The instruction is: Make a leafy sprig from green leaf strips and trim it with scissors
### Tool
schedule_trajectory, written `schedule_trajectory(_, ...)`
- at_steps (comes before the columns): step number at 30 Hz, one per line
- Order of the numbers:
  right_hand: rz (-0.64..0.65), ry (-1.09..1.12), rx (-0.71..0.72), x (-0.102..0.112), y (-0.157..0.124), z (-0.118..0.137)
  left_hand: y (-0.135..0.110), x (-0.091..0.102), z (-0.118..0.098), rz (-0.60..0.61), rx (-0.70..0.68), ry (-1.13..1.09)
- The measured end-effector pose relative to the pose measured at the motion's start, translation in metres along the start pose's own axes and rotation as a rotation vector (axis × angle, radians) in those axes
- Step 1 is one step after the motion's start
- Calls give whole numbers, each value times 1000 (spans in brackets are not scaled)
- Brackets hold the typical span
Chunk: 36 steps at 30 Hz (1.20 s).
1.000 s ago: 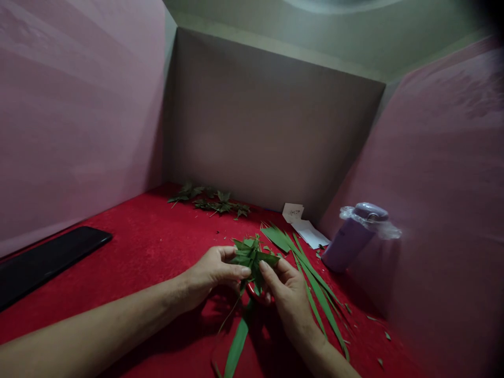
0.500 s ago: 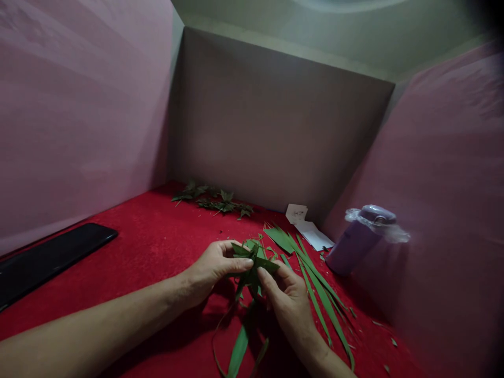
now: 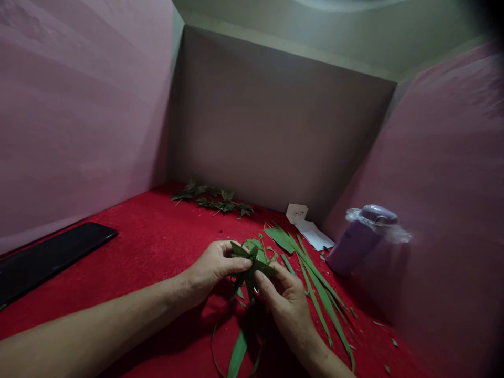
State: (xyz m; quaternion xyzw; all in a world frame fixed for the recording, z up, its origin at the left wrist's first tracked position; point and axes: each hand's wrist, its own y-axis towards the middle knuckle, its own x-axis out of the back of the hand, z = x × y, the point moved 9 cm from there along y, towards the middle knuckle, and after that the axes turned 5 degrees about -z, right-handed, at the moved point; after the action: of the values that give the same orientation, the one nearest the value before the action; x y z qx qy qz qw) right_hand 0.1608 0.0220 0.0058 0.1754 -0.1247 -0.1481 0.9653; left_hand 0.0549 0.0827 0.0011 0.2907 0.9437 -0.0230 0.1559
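Note:
Between my two hands is a dark green pointed leaf (image 3: 252,268) with several lobes spreading outward. My left hand (image 3: 218,264) pinches it from the left, thumb on top. On the other side, my right hand (image 3: 287,296) grips a lobe between thumb and fingers. A long green leaf strip (image 3: 239,349) and thin curling strands hang or lie below the leaf; whether they are joined to it I cannot tell. Behind the held leaf, more green pieces are partly hidden by it and my fingers.
Long green leaf blades (image 3: 321,281) lie to the right on the red cloth (image 3: 157,236). Lobed leaves (image 3: 222,202) rest by the back wall. White papers (image 3: 313,234) and a purple bottle (image 3: 352,244) with clear plastic stand at the right; a black phone-like slab (image 3: 59,257) lies left.
My right thumb and fingers have shifted slightly left, and the lobe they hold is tilted a little. My left hand has barely moved and still grips the leaf.

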Motion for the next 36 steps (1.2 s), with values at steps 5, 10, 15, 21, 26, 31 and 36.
schedule_trajectory(5, 3, -8, 16, 0, 0, 2, 0, -1, -1, -8, 5, 12)
schedule_trajectory(10, 0, -32, 26, 1, 0, 4, -1, -2, -2, -1, 10, -2)
schedule_trajectory(15, -3, -22, 20, 1, 0, 1, -1, 0, 0, -14, 22, 4)
schedule_trajectory(21, -18, 12, -6, 2, 0, -1, -1, -1, -2, -18, 18, -51)
schedule_trajectory(26, -38, 22, -8, 4, 1, 1, -4, -10, -2, 57, 34, -20)
schedule_trajectory(31, -36, 8, -1, 5, 1, 4, -5, -14, 5, 116, 70, 25)
schedule_trajectory(36, -62, 22, -18, 7, 2, 4, -2, -7, 12, 68, 108, 2)
